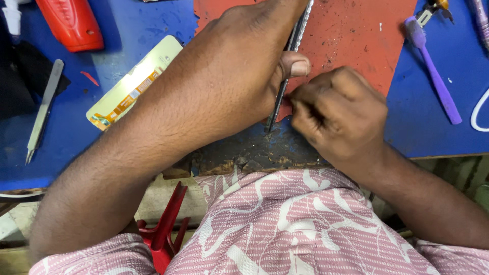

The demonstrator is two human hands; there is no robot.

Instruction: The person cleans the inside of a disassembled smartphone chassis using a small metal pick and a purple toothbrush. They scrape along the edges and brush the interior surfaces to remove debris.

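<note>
My left hand (239, 66) grips a thin dark flat device (291, 56) held on edge, thumb pressed against its side, over a red mat (351, 35). My right hand (338, 114) is closed in a fist right beside the device's lower end, fingertips pinched against it; whatever it holds is hidden by the fingers. Both hands meet near the worn front edge of the blue table (66, 153).
A pale circuit strip with orange flex (132, 84) lies left of my arm. Metal tweezers (43, 109) rest at far left, a red tool (71, 23) at top left. A purple toothbrush (435, 76) lies on the right. A red stool part (165, 229) shows below.
</note>
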